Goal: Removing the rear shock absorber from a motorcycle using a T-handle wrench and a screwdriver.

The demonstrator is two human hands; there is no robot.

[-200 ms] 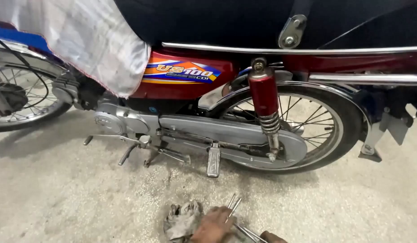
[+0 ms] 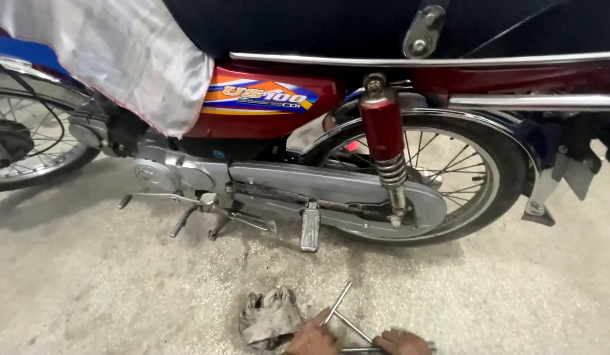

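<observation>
Low at the bottom centre of the frame, both hands rest on a three-armed metal wrench (image 2: 347,322) lying on the concrete floor (image 2: 94,289). The left hand (image 2: 311,338) sits at the hub, fingers curled about it, though how tightly cannot be told; the right hand (image 2: 402,342) lies on the arm that runs level toward the lower right, fingers folded over the rod. The free arm slants up and to the right from the left hand, pointing toward the footpeg (image 2: 310,227). The rods are thin, round, bright steel. Just beside the left hand, to its left, lies a crumpled, grimy grey rag (image 2: 268,319). Above, well apart, stands the motorcycle: red spring shock (image 2: 384,135), dull silver chain cover (image 2: 338,187), spoked rear wheel (image 2: 479,181), pale cloth (image 2: 121,59) draped at upper left.
</observation>
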